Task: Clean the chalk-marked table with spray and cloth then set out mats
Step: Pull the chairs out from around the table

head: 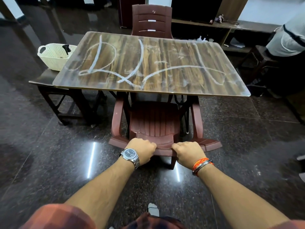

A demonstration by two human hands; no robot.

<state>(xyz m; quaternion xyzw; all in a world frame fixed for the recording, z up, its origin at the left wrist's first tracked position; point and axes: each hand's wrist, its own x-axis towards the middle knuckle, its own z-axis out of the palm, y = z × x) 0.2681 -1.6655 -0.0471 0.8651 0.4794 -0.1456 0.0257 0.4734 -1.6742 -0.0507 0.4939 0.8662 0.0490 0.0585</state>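
Note:
A wood-grain table (165, 52) stands ahead of me, its top covered in white chalk loops and lines (99, 52). A maroon plastic chair (155, 119) is tucked partly under its near edge, backrest toward me. My left hand (142, 150) and my right hand (188, 152) both grip the top of that backrest, fingers curled over it. A white woven basket (52, 57) sits on a dark bench at the table's left; a dark item pokes out of it. No spray bottle, cloth or mats can be made out.
A second maroon chair (151, 20) faces the table's far side. The dark bench (49, 86) runs along the left. A person (287, 42) stands at the right by a dark stool (257, 61). Low shelves line the back wall. The floor is glossy dark granite.

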